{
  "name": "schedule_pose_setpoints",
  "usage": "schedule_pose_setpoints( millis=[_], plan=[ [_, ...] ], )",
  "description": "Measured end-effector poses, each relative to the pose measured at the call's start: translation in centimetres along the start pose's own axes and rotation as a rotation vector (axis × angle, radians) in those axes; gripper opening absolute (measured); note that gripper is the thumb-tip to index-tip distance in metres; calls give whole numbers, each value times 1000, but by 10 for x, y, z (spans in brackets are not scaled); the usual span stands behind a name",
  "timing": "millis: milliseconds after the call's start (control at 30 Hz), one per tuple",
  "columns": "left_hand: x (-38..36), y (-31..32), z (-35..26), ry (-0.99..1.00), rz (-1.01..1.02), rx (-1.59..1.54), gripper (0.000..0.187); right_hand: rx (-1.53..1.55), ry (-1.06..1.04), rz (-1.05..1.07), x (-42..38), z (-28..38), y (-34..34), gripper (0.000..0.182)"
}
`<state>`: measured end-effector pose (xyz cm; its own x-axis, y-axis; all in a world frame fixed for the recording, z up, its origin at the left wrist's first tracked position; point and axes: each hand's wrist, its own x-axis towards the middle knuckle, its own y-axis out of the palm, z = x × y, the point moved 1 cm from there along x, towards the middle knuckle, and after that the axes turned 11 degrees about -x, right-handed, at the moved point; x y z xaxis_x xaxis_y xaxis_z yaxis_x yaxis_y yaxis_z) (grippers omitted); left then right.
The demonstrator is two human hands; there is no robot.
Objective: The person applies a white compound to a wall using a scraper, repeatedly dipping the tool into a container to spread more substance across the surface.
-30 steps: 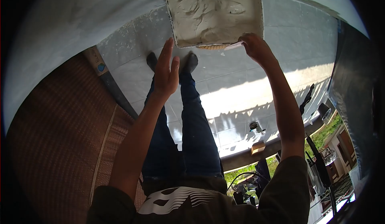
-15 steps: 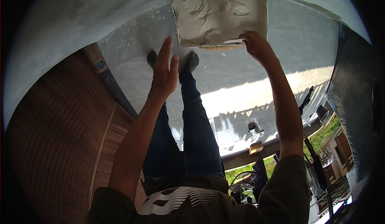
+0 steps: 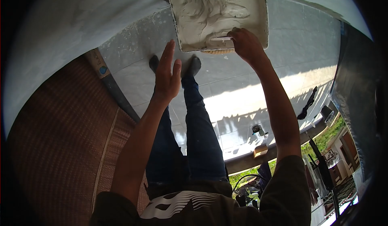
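A shallow rectangular tray (image 3: 174,25) full of pale, creamy filler paste (image 3: 204,15) is at the top of the view. My right hand (image 3: 246,46) is over the tray's near right part, its fingers closed on a thin white scraper (image 3: 221,38). The scraper appears nearly edge-on, low against the paste; whether it touches cannot be made out. Ridges and swirls mark the paste's surface. Left of the tray, my left hand (image 3: 166,78) is raised in the air, fingers straight, thumb apart, holding nothing.
My feet (image 3: 194,66) stand on grey floor tiles (image 3: 299,44), just short of the tray. A brown textured panel (image 3: 64,133) rises at the left, with a pale wall (image 3: 81,27) above it. A dark cloth-like item (image 3: 309,103) and a small block (image 3: 260,151) lie at the right.
My right hand has moved left with the scraper, from the tray's near right edge to over the paste. My left hand stays nearly still.
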<state>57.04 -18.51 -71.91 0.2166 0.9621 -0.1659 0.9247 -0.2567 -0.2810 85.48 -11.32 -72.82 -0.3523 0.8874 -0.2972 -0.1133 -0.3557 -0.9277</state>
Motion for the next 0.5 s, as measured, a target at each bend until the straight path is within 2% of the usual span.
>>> schedule_pose_setpoints(
  millis=[33,100,167,233,300,367,400,467,500],
  plan=[
    [1,-3,-1,-2,2,3,56,4,1,0,3,4,-15,18],
    [4,-9,-1,-34,1,17,57,220,229,-103,4,6,-37,16],
    [8,-14,1,-19,-14,18,56,177,185,-148,14,-14,-26,18],
    [13,-17,3,-3,-28,24,56,498,463,-153,20,-20,-22,19],
    [17,-17,3,34,-57,40,63,494,534,-135,29,-24,-9,22],
    [21,-17,2,43,-52,38,63,896,657,-271,42,-29,25,23],
    [22,-18,2,52,-50,39,63,898,658,-271,44,-27,30,23],
    [24,-20,2,59,-40,27,58,1252,882,-289,51,-19,43,26],
    [25,-21,2,68,-31,15,54,1253,882,-288,55,-13,49,26]
  ],
)
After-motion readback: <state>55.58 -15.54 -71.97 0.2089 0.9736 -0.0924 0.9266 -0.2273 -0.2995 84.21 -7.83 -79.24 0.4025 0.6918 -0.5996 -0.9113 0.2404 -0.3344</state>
